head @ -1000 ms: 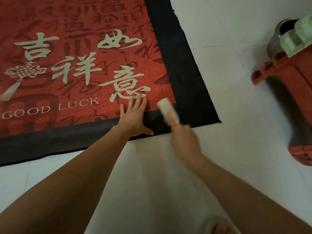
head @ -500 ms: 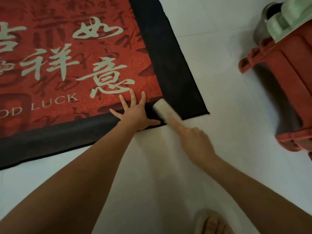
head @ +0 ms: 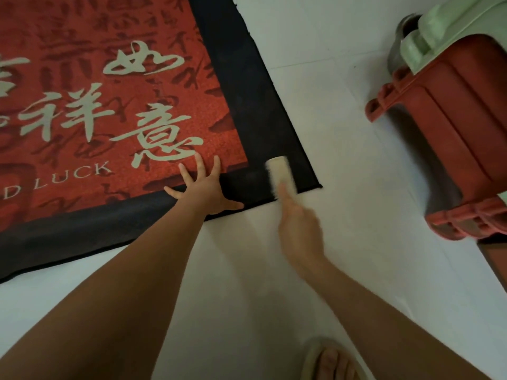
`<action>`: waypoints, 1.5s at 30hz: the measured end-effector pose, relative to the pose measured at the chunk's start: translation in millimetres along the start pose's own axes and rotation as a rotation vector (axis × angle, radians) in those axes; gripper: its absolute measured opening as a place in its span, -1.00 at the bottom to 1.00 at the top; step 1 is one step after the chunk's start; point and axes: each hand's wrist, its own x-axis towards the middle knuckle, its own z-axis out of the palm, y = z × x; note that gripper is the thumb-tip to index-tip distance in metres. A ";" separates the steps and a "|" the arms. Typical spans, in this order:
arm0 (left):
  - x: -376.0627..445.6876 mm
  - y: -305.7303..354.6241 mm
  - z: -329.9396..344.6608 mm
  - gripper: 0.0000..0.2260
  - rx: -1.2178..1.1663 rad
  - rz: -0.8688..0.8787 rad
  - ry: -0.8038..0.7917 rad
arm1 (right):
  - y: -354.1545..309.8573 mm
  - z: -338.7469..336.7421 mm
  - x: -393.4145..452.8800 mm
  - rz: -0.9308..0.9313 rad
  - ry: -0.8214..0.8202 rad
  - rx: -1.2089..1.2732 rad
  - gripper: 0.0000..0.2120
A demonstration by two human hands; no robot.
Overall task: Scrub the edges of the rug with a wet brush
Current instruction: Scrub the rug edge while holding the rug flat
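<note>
**Brush reaches the near-right corner of the rug**

Head view, only cam. The red pile rug with cream calligraphy and a black border (head: 82,111) lies flat on the white tiled floor (head: 343,111). The left hand (head: 204,187) presses on it w/ fingers straight and spread, palm over the seam between red field and near border strip. The right hand (head: 299,229) grips the small cream scrub brush (head: 279,174), index finger laid along its back, other fingers curled round the handle; hand is motion-blurred, so exact wrap can't be told.

Change vs. half a sec ago: brush sits further into the corner, on the black border, closer to the right edge, and the left hand's spread looks wider. Judged: near strip is about done at this end; the right-hand side strip, running away up the frame, likely comes next.

Edges & room: rug corner is just right of the brush, bare floor beyond. The red plastic stool lying on its side (head: 452,138), w/ a pale green plastic piece (head: 439,31) atop, stands well apart to the right, so strokes along that edge have room. A sandalled foot (head: 332,360) sits near, bottom of frame.
</note>
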 end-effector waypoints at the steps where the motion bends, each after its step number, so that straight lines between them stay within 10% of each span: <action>1: -0.4 2.2 -3.3 0.11 0.011 -0.013 -0.017 | -10.7 7.1 -12.9 -0.110 -0.063 -0.032 -0.23; 4: -0.8 4.7 -5.4 0.12 0.018 -0.031 -0.041 | 1.1 4.3 -7.2 -0.282 -0.118 -0.120 -0.24; 10: -4.7 1.5 -2.6 0.11 0.002 -0.014 -0.038 | 13.8 -5.8 1.1 0.089 0.052 0.076 -0.35; 15: -1.0 -2.8 -1.6 0.10 0.019 -0.001 -0.033 | 9.8 10.1 -15.1 -0.256 -0.087 -0.128 -0.24; 19: -3.3 -2.3 0.7 0.10 0.001 0.001 -0.024 | 38.2 -9.8 6.6 0.044 0.062 -0.019 -0.35; 25: 1.1 -11.7 -1.9 0.07 0.028 0.045 -0.015 | -10.8 15.8 -23.3 -0.266 -0.067 -0.060 -0.25; 29: -1.3 -35.5 -12.0 0.05 0.110 0.090 -0.019 | 24.8 -3.2 11.5 0.042 0.085 0.086 -0.39; 35: -5.4 -65.1 -17.4 0.10 0.174 0.139 -0.009 | -47.3 31.0 -29.5 -0.407 -0.136 -0.112 -0.24; 40: -4.3 -67.6 -18.0 0.11 0.263 0.164 -0.016 | -18.0 9.9 19.6 0.013 0.039 0.037 -0.44; 45: -2.9 -76.1 -15.3 0.08 0.334 0.128 0.015 | -72.5 41.4 -37.6 -0.367 -0.160 -0.070 -0.28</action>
